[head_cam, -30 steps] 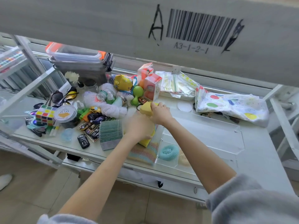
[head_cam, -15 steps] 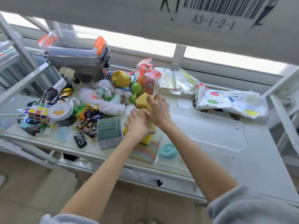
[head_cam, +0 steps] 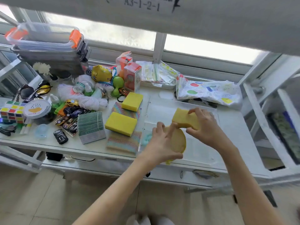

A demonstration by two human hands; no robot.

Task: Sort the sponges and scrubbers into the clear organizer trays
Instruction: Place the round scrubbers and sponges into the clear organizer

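— Yellow foam in both hands, right of centre: the right hand [head_cam: 204,127] has its fingers [head_cam: 193,110] clamped over the top edge of a curved yellow sponge [head_cam: 185,119], thumb below it.

— And the left hand [head_cam: 159,144]?

— Its fingers are wrapped round a paler rounded sponge [head_cam: 178,140], fingertips touching the curved one's lower left corner. Both are held above the clear organizer tray [head_cam: 203,148].

— Anything in the tray?

— A teal scrubber [head_cam: 146,138] at its left end, partly hidden by the left hand. The right part looks bare.

— Left of centre?

— Two yellow block sponges [head_cam: 121,123] lie on patterned mesh cloths [head_cam: 123,142], just beside the tray's left wall. Clutter fills the surface [head_cam: 232,127] further left; the near edge runs just below the hands.
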